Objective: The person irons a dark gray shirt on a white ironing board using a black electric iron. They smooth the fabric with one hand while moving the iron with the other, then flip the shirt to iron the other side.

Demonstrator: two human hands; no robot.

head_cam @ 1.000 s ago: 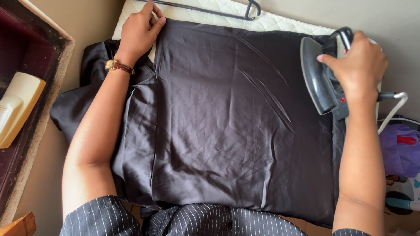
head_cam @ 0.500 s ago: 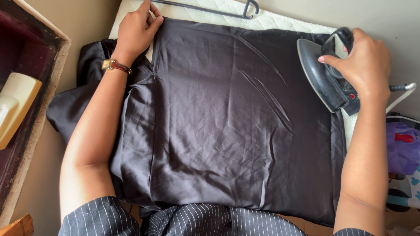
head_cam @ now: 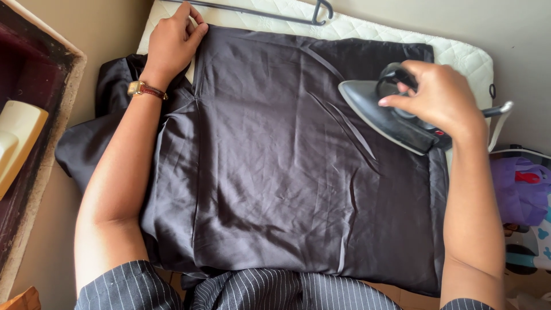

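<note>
The step in hand looks like pressing the dark cloth (head_cam: 275, 172); it lies spread over the white padded surface (head_cam: 459, 54), filling most of the view, creases running from 12 toward 4 o'clock across its right half. The right hand (head_cam: 439, 100) has its fingers closed round the handle of the iron (head_cam: 384, 117); the iron sits on the cloth at about 2 o'clock from the cloth's middle, near the right edge. Its long axis runs roughly from 4 to 10 o'clock, tip pointing toward 10, at the cloth's centre. The left hand (head_cam: 172, 40), a watch (head_cam: 140, 88) at its wrist, lies flat at 11 o'clock, fingers extended and pressing the cloth's top left corner, gripping nothing; a hanger (head_cam: 258, 11) lies just beyond it at 12. As I judge it, the next move calls for sliding the iron tip-first along the creases while the left hand keeps the cloth taut.
</note>
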